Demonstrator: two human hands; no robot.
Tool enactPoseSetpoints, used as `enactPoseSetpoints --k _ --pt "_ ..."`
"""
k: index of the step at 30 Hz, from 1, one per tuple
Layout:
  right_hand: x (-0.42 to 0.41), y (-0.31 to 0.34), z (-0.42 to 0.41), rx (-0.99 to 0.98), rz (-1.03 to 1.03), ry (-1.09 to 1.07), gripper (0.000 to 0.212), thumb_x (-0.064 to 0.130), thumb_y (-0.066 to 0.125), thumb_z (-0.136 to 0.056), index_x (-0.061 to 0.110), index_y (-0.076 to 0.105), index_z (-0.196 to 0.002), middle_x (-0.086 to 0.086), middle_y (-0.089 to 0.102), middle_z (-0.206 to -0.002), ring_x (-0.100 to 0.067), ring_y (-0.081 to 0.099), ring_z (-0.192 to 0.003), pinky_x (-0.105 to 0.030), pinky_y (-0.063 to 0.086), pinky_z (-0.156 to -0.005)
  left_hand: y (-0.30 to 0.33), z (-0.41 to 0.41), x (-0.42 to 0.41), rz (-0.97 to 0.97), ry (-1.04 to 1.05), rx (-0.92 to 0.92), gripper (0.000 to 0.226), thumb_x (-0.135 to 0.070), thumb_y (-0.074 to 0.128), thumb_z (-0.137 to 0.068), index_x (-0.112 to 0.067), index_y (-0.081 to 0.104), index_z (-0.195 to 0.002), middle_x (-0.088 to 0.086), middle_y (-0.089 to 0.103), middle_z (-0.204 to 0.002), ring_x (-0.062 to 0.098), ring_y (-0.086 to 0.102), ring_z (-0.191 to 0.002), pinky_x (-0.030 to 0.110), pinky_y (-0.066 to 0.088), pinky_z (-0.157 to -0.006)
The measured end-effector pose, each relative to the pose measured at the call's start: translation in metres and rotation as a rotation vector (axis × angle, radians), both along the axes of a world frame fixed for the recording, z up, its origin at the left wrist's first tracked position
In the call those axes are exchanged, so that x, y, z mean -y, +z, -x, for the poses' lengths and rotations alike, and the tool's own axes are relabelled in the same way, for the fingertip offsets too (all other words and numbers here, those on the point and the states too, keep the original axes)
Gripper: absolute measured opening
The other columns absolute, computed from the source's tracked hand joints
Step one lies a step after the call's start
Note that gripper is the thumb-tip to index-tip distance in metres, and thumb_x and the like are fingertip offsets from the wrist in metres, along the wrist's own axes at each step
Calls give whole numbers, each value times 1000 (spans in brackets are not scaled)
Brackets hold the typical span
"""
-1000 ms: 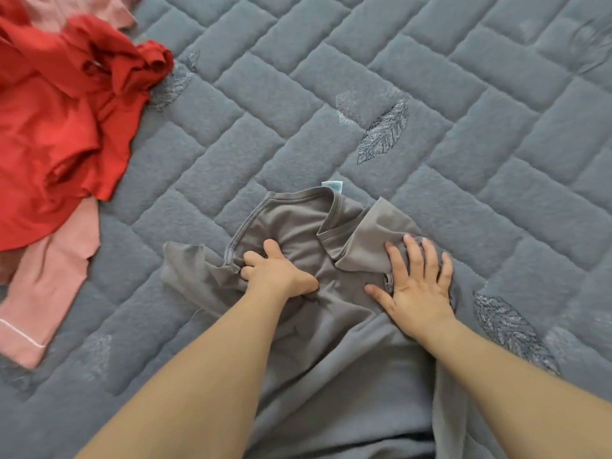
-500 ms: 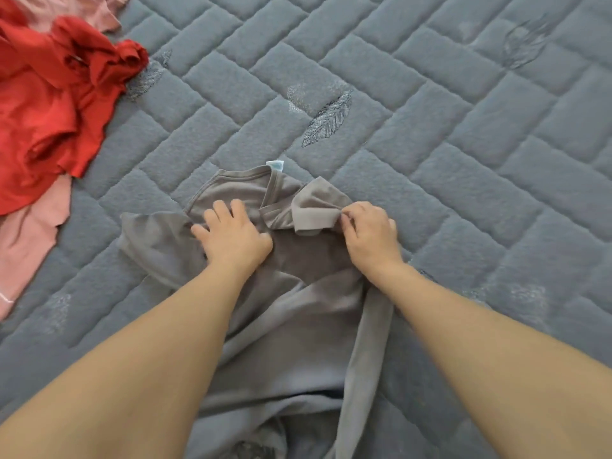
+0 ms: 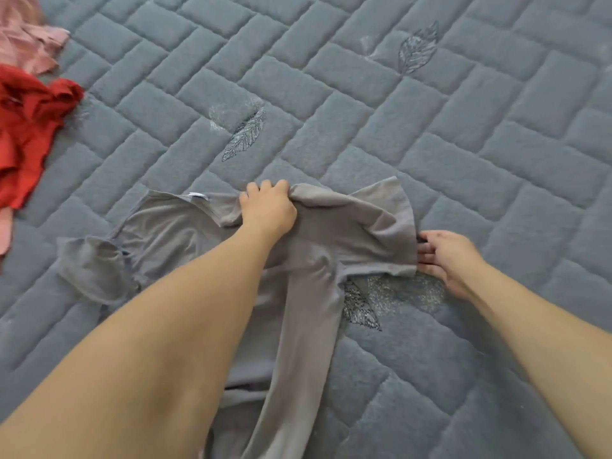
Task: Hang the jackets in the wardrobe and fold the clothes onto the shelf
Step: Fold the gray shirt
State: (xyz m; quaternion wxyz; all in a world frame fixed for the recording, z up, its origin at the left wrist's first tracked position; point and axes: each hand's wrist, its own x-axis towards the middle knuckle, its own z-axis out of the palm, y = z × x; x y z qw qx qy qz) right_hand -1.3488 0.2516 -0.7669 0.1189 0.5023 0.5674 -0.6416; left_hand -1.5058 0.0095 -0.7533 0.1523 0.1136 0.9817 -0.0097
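Grey T-shirt [image 3: 185,233] spread on the quilted bed [image 3: 430,144]. Left hand [image 3: 268,210] grips the shoulder fabric; right hand [image 3: 443,256], fingers straight, touches the sleeve hem. Step: flattening before folding; next, likely fold the sleeve inward.

a grey t-shirt [image 3: 172,233] lies crumpled but partly spread on the quilted bed, neck and white label toward the far side, its right sleeve opened out flat, its left sleeve bunched, while a red garment [image 3: 23,134] and a pink one [image 3: 29,44] sit heaped at the far left.
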Motion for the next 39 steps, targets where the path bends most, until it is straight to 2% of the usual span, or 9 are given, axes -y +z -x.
enactPoseSetpoints --k 6,13,15,18,21,27,30,34,39 --pt "28 6 22 64 -275 480 63 55 62 -83 6 60 -122 -10 63 -126 -30 59 -114 -40 47 -99 9 8 -22 -252 -137 50 20 -13 40 -93 -10 53 -108 18 55 -117 40 52 -113 47 42 -92" --pt "2 11 0 156 -668 178 28 25 34 -105 6 50 -116 -21 57 -125 -39 53 -113 -41 37 -83 13 17 -9 151 -157 -11 28 -16 50 -86 -12 53 -113 14 59 -123 36 55 -117 44 38 -95" --pt "-11 6 -15 284 -702 261 24 18 39 -101 9 47 -122 -22 56 -127 -41 52 -114 -41 36 -80 14 21 -10 -30 -196 -138 25 -8 48 -82 -14 54 -106 13 62 -114 37 57 -108 43 39 -87" --pt "1 1 -18 367 -867 297 59 10 54 -83 9 36 -139 -22 41 -139 -42 40 -127 -45 33 -103 9 15 -23 -245 -316 -279 40 -9 52 -82 -19 55 -121 8 57 -119 35 53 -110 45 37 -92" --pt "37 -2 1 156 -1065 463 74 12 57 -75 3 33 -145 -22 32 -145 -41 32 -133 -48 23 -114 3 4 -8 -140 -165 -109 73 -14 57 -79 -24 31 -146 7 35 -146 31 32 -136 55 14 -117" --pt "116 -3 94 -216 -974 1033 78 42 54 -92 9 19 -154 -12 28 -157 -26 24 -146 -45 10 -121 -10 26 103 -61 277 32 86 -37 58 -86 -23 8 -155 11 8 -162 28 3 -151 63 -3 -116" --pt "128 -5 149 -116 -997 1066 93 63 50 -90 10 11 -155 -11 24 -159 -26 20 -147 -46 6 -120 -12 54 144 -89 507 75 76 -52 50 -90 -17 23 -152 12 24 -158 33 17 -147 63 7 -116" --pt "123 -5 184 165 -1092 1123 65 59 50 -90 11 46 -134 -16 51 -138 -34 42 -131 -45 28 -108 -23 69 157 -76 415 65 50 -46 46 -97 -6 47 -127 20 47 -137 41 38 -129 51 33 -108" --pt "128 0 195 -119 -1060 992 18 31 39 -102 13 40 -106 -22 59 -114 -41 57 -105 -44 36 -75 -2 102 148 -272 292 -254 22 -28 40 -102 -8 45 -107 24 63 -107 45 57 -101 49 39 -83"
